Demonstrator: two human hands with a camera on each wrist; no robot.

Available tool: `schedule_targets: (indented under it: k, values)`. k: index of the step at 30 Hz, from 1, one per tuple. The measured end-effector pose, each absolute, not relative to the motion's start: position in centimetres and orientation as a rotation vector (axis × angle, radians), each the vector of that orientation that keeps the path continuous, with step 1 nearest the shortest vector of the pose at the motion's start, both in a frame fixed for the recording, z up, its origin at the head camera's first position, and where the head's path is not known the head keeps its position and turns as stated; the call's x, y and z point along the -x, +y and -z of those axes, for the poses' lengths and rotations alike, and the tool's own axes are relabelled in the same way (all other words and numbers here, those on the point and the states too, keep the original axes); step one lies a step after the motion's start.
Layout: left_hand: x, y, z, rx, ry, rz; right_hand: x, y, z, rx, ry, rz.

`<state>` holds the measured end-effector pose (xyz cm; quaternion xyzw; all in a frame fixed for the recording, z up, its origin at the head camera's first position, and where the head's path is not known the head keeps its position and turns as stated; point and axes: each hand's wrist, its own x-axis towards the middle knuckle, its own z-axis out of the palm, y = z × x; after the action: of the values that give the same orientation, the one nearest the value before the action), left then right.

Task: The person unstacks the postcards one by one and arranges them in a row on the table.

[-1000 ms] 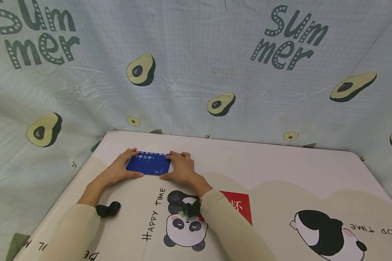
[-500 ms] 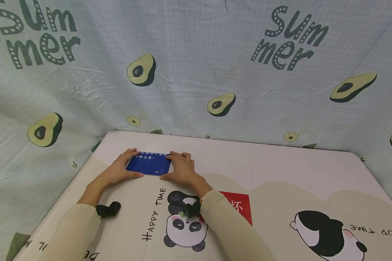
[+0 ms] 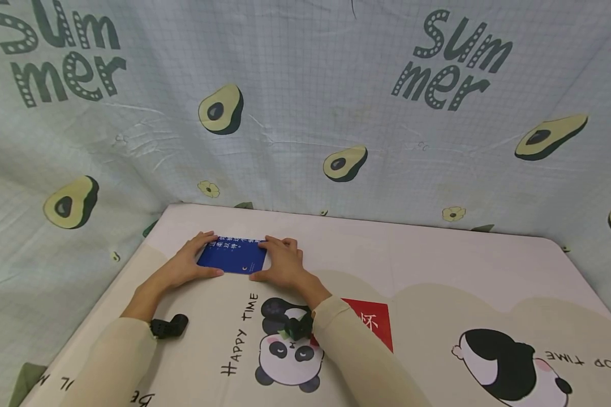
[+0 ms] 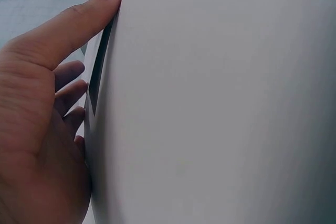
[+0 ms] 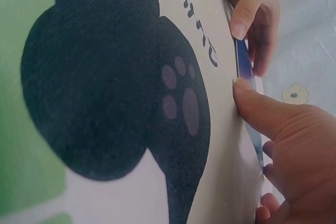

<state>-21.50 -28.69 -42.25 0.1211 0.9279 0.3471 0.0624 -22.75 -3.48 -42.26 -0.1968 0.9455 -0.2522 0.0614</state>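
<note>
A thin blue book (image 3: pixel 232 260) with white characters lies flat near the table's far left. My left hand (image 3: pixel 184 264) grips its left end, thumb along the near edge and fingers along the far one. At the other end my right hand (image 3: pixel 283 262) holds it the same way. In the right wrist view both thumbs sit at the near edge of the blue book (image 5: pixel 244 60). The left wrist view shows my left hand (image 4: pixel 37 114) with its thumb at a thin dark strip; most of the book is out of sight there.
A red sheet or booklet (image 3: pixel 377 319) with a white character lies partly hidden under my right forearm. The table (image 3: pixel 438 254) is covered in a panda-print cloth. Behind it hangs an avocado-print curtain (image 3: pixel 285 113). Each wrist carries a small dark camera.
</note>
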Motion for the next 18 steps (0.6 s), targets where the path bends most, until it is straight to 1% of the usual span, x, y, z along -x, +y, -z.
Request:
schedule_targets:
  k: [18]
  values:
    - [21.44,-28.60,42.23,-0.353,2.791,-1.082,22.47,-3.41,41.87,0.584,2.850,0.786]
